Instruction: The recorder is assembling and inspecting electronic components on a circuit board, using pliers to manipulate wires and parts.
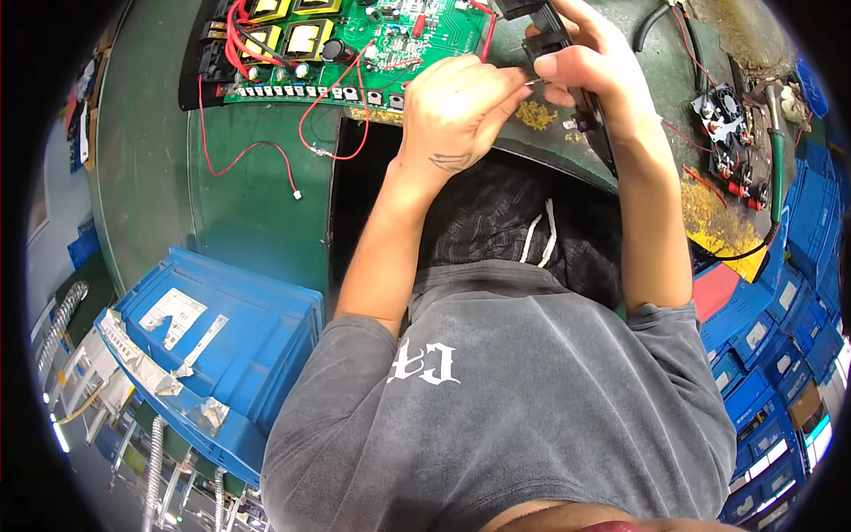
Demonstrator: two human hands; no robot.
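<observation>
My right hand (603, 75) grips a long black plastic panel (589, 120) that slants down beside my wrist, over the near edge of the bench. Right up against it, my left hand (461, 111) is closed in a pinch at the panel's side. A thin, light-coloured tip shows at those fingertips, too small to name. Behind my left hand lies a green circuit board (390, 53) with yellow-wrapped transformers (306, 40) and red and black wires. A thin red wire (239, 164) with a white connector trails off the board onto the green bench.
On the right of the bench sit a black panel with a small fan (722, 111) and red terminals, and a green-handled soldering iron (777, 168) with its cable. A blue crate (222, 319) stands at lower left. Several blue bins (767, 381) are stacked at the right.
</observation>
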